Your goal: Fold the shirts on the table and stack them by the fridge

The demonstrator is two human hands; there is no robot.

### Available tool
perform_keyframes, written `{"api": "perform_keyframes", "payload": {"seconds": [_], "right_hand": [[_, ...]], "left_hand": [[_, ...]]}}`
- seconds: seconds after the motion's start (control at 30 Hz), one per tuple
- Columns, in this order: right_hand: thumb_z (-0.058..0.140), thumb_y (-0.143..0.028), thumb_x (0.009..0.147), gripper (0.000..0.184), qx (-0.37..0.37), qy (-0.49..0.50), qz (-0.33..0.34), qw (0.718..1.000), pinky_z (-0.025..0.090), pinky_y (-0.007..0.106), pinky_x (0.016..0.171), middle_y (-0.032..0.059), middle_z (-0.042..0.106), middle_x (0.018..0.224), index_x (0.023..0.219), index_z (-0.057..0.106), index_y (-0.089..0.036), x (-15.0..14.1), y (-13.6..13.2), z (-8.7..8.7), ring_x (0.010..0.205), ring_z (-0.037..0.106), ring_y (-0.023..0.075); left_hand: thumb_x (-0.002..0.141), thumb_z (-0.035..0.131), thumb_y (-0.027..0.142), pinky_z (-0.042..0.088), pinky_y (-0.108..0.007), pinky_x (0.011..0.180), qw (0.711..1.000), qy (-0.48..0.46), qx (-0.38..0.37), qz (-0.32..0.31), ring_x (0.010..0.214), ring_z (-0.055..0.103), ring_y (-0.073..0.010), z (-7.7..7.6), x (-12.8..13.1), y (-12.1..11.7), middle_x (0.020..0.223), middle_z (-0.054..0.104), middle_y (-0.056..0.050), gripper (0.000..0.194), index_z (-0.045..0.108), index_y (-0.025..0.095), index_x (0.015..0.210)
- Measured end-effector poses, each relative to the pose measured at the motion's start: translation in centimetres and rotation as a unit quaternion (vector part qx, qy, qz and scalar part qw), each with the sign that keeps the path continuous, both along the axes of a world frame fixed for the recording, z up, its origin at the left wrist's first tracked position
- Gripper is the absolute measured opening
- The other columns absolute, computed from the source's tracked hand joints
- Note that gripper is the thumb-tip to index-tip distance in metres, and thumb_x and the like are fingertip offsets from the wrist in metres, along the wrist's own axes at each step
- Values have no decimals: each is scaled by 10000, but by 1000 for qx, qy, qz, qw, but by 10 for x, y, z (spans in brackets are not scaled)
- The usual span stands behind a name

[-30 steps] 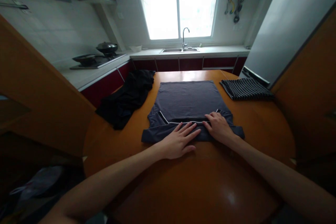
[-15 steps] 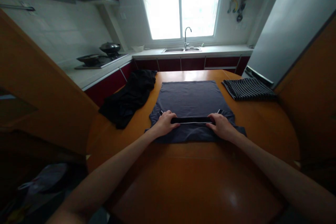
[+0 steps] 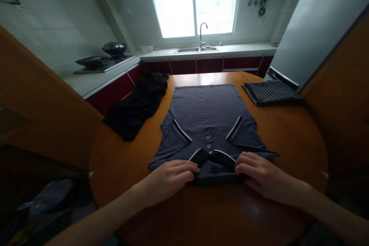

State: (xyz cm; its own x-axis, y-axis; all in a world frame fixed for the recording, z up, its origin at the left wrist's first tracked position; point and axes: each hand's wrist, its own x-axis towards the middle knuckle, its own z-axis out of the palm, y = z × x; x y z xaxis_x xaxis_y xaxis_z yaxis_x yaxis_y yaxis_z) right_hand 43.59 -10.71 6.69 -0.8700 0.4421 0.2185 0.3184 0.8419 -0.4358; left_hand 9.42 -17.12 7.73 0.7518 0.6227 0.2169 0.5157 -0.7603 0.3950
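A dark grey polo shirt (image 3: 206, 103) lies front side up on the wooden table, its hem toward the window and its collar toward me. White-edged black trim runs along the collar and both sleeve cuffs, and the sleeves are turned inward over the body. My left hand (image 3: 173, 177) is closed on the shirt at the left end of the collar. At the collar's right end, my right hand (image 3: 256, 169) grips the cloth, fingers curled. The fingertips under the fabric are partly hidden.
A crumpled black garment (image 3: 140, 103) lies at the table's left. On the right sits a folded black-and-white striped cloth (image 3: 273, 93). The rounded wooden table (image 3: 294, 138) faces a counter with a sink (image 3: 188, 50) and a stove (image 3: 108, 63). A refrigerator (image 3: 305, 30) stands at the right.
Both hands have drawn the collar toward me, from mid-shirt to the near edge. The collar has opened out, and the button placket and sleeve cuffs now show. The view has shifted slightly.
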Motion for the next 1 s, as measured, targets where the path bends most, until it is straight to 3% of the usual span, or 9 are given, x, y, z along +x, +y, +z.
{"api": "perform_keyframes", "payload": {"seconds": [0.1,0.2,0.3,0.37,0.47,0.57,0.67,0.8,1.0], "right_hand": [[551,-45,837,267,16,-45,25,999,472,365,872,55,650,1020,1016,636,-224,3,-13,-6,941,573,207],[594,-192,914,148,18,-28,6,999,481,400,905,70,667,1059,1045,657,-221,-2,-13,-1,974,588,223],[515,-270,991,290,47,19,-60,997,481,441,985,117,668,1214,1252,623,-202,-18,-5,3,1115,593,254],[488,-311,1009,429,64,23,-81,994,441,475,1076,141,597,1393,1417,525,-183,-32,-1,-1,1283,530,277],[523,-385,993,650,70,-26,-66,995,331,532,1180,158,399,1582,1564,327,-146,-46,0,-16,1470,339,299],[559,-419,971,783,58,-68,-53,995,250,553,1216,160,270,1635,1606,194,-141,-48,-2,-33,1519,226,293],[574,-423,964,815,51,-73,-54,995,224,548,1226,152,227,1645,1614,155,-165,-46,-4,-38,1526,196,285],[561,-438,972,811,53,-84,-57,993,215,565,1224,147,213,1647,1613,150,-159,-44,-6,-31,1531,171,293],[600,-450,946,873,40,-81,-34,995,165,540,1243,132,187,1656,1618,113,-179,-38,-14,-26,1533,163,280]], "left_hand": [[1006,545,222,507,-333,1027,998,34,7,-53,1198,637,-215,-2,-1,-11,1232,706,-75,99,628,210,1058],[999,570,283,511,-332,1021,999,16,-2,-39,1168,650,-213,7,2,-7,1225,706,-92,169,632,201,1133],[1032,477,248,455,-360,1101,999,-3,16,33,1277,585,-206,11,13,8,1343,649,-97,289,592,204,1294],[1047,448,303,385,-417,1168,997,22,22,70,1391,481,-230,5,23,19,1473,548,-107,409,491,206,1442],[1024,478,465,279,-493,1220,994,85,0,74,1500,297,-278,-11,34,27,1616,327,-141,665,263,182,1587],[989,511,548,210,-520,1236,991,115,-31,57,1529,196,-290,-23,33,26,1658,196,-125,814,124,211,1621],[978,531,551,165,-533,1242,991,113,-39,59,1537,151,-293,-26,29,22,1666,165,-104,842,85,249,1625],[986,536,514,127,-526,1251,994,99,-22,51,1537,153,-292,-23,28,20,1660,197,-100,815,109,241,1624],[974,546,531,189,-468,1250,991,119,-45,29,1533,170,-286,-20,30,14,1661,150,-138,849,121,182,1622]]}}
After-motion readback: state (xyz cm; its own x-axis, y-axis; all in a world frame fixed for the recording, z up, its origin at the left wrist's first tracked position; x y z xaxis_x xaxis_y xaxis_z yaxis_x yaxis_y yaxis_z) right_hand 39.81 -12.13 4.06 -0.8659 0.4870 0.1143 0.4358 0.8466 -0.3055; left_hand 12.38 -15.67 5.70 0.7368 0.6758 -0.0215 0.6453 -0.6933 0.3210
